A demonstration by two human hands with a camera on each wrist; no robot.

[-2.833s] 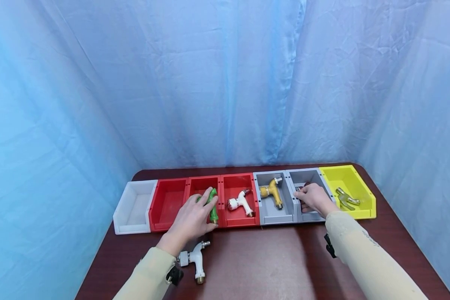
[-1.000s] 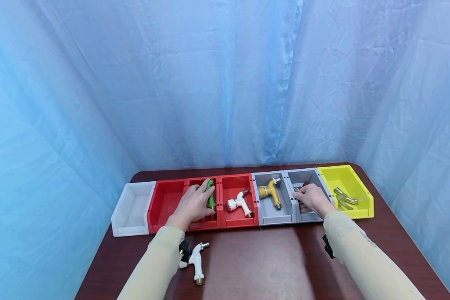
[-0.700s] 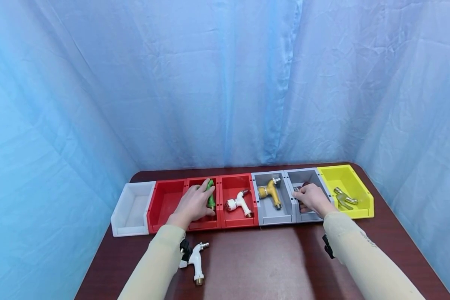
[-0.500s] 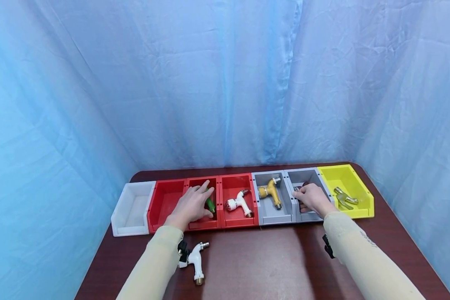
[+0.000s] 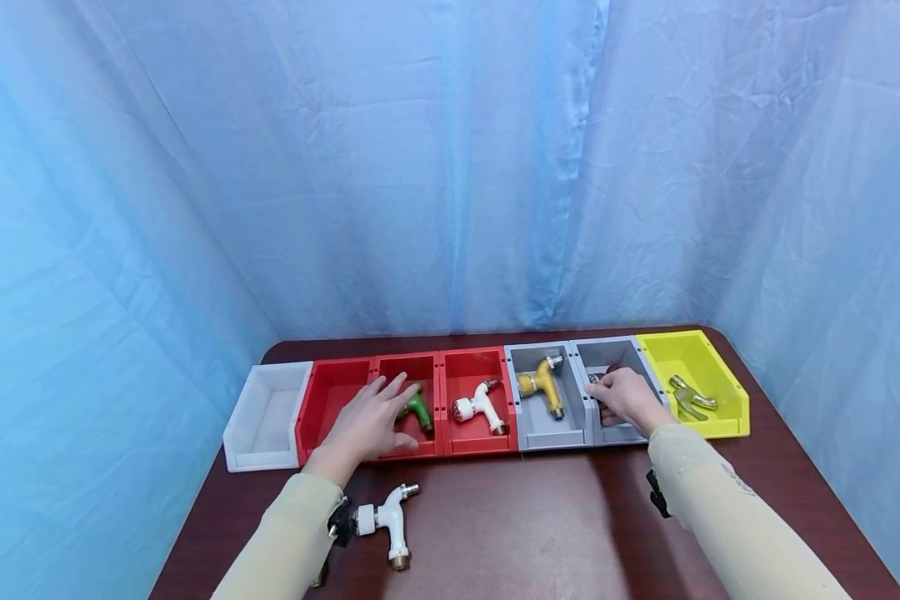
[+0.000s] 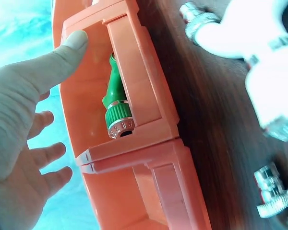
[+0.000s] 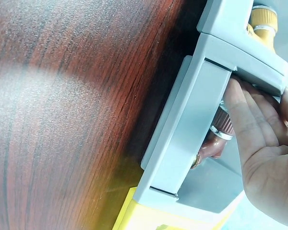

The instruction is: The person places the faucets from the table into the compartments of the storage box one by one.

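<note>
My left hand (image 5: 363, 421) hovers with spread fingers over the red bins and holds nothing. Beside it, a green tap (image 5: 420, 408) lies in the middle red bin (image 6: 134, 62); the left wrist view shows its ribbed knob and a gap to the thumb. My right hand (image 5: 628, 396) reaches into the right-hand grey bin (image 7: 194, 129). Its fingers lie inside against the side wall and its thumb is at the rim, pinching that wall. Below those fingers lies a dark red tap (image 7: 222, 125), mostly hidden in the head view.
A white tap (image 5: 394, 525) lies on the table, with another metal-ended piece (image 6: 273, 191) partly hidden. Other bins hold a white tap with a red-marked knob (image 5: 483, 408), a yellow tap (image 5: 546, 387) and a brassy tap (image 5: 692, 398). A white bin (image 5: 270, 417) stands far left.
My left hand lowered the green tap into the middle red bin, let go of it and drew back to the left. The tap now lies tilted there. My right hand has stayed in place.
</note>
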